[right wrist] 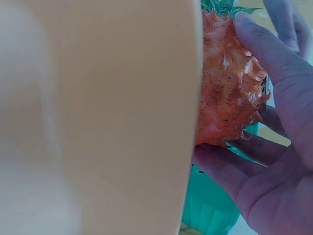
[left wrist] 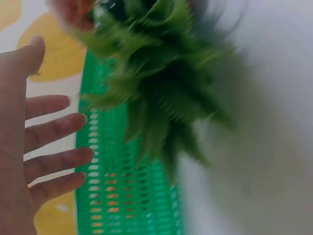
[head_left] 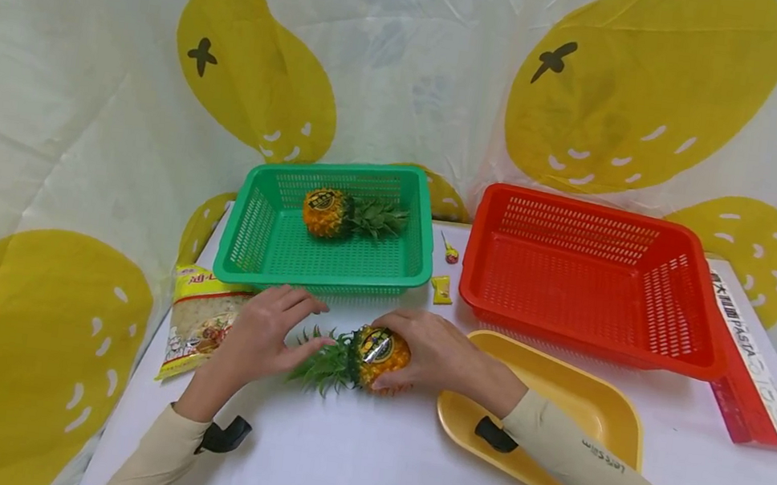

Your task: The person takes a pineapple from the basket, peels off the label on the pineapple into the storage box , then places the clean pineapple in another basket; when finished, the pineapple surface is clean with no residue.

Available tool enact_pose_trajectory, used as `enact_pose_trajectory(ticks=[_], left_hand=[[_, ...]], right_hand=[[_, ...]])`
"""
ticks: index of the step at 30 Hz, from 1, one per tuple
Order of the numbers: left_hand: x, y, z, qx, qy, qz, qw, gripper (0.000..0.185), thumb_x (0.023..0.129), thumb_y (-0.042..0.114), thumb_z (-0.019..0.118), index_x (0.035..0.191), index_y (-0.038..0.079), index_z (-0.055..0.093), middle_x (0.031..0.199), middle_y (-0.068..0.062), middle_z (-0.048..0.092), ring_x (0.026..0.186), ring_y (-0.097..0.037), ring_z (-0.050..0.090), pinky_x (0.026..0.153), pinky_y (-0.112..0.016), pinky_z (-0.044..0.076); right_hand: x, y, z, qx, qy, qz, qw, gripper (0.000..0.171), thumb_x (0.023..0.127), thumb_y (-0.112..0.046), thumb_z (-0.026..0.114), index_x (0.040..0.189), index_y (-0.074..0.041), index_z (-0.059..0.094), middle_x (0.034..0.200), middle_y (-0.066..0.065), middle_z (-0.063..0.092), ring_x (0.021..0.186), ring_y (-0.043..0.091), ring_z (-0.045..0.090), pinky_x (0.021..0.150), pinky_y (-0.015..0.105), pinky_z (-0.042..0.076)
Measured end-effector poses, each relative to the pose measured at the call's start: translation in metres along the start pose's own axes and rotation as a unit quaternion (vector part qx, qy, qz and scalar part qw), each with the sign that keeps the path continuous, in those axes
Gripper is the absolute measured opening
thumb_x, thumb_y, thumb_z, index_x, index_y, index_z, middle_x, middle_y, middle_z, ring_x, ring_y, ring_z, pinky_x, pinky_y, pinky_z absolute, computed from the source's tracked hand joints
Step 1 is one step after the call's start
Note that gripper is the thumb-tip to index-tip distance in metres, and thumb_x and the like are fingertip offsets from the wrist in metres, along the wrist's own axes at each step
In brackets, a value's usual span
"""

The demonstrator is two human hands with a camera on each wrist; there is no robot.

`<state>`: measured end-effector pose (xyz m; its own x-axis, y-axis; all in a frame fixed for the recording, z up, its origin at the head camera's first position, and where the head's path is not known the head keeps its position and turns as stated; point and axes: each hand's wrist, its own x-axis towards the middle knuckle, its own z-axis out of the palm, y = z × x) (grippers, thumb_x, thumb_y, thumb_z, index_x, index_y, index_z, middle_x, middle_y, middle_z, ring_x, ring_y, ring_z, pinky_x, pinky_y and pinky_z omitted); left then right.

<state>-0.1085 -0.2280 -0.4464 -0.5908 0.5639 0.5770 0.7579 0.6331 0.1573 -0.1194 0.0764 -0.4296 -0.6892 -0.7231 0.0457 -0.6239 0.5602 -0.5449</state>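
My right hand [head_left: 433,351] grips the orange body of a small pineapple [head_left: 382,357] that lies on its side in front of the green basket, its leaves toward the left. In the right wrist view, the thumb and fingers wrap the spiky pineapple [right wrist: 230,83]. My left hand [head_left: 273,333] is beside the leafy crown [head_left: 326,364], fingers spread and holding nothing. The left wrist view shows that hand [left wrist: 44,142] apart from the green leaves [left wrist: 156,73]. A second pineapple [head_left: 325,213] lies inside the green basket [head_left: 270,256].
A red basket [head_left: 547,315] stands at the back right, with a pasta box [head_left: 755,368] beside it. Under my right forearm sits a yellow tray [head_left: 589,388]. A yellow food bag [head_left: 201,316] lies left; a lollipop [head_left: 451,253] and a small yellow packet [head_left: 442,289] lie between the baskets.
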Motion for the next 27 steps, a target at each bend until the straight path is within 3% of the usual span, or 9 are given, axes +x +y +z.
enact_pose_trajectory(ticks=[9, 17, 27], left_hand=[[-0.009, 0.009, 0.022, -0.026, -0.059, -0.056, 0.9963, 0.081, 0.097, 0.078, 0.052, 0.144, 0.014, 0.064, 0.134, -0.008, 0.066, 0.118, -0.030, 0.065, 0.093, -0.053, 0.054], [-0.007, 0.021, 0.031, -0.072, -0.102, -0.063, 0.9902, 0.080, 0.094, 0.077, 0.059, 0.145, 0.015, 0.064, 0.137, -0.003, 0.064, 0.123, -0.026, 0.063, 0.098, -0.051, 0.052], [-0.010, 0.023, 0.040, -0.095, -0.116, -0.080, 0.9854, 0.079, 0.087, 0.079, 0.068, 0.141, 0.021, 0.066, 0.132, 0.002, 0.065, 0.116, -0.019, 0.064, 0.088, -0.044, 0.057]], right_hand=[[0.001, 0.002, -0.002, 0.031, -0.007, -0.007, 0.999, 0.070, 0.078, -0.043, 0.096, 0.135, -0.013, 0.068, 0.124, -0.003, 0.069, 0.106, 0.012, 0.063, 0.090, 0.031, 0.055], [-0.003, 0.003, -0.004, 0.050, -0.021, 0.010, 0.998, 0.071, 0.080, -0.044, 0.094, 0.138, -0.015, 0.066, 0.130, -0.002, 0.066, 0.114, 0.015, 0.060, 0.093, 0.034, 0.055], [-0.003, 0.009, -0.003, 0.043, -0.015, -0.003, 0.999, 0.073, 0.081, -0.046, 0.093, 0.140, -0.014, 0.064, 0.133, -0.002, 0.066, 0.116, 0.014, 0.059, 0.096, 0.035, 0.053]])
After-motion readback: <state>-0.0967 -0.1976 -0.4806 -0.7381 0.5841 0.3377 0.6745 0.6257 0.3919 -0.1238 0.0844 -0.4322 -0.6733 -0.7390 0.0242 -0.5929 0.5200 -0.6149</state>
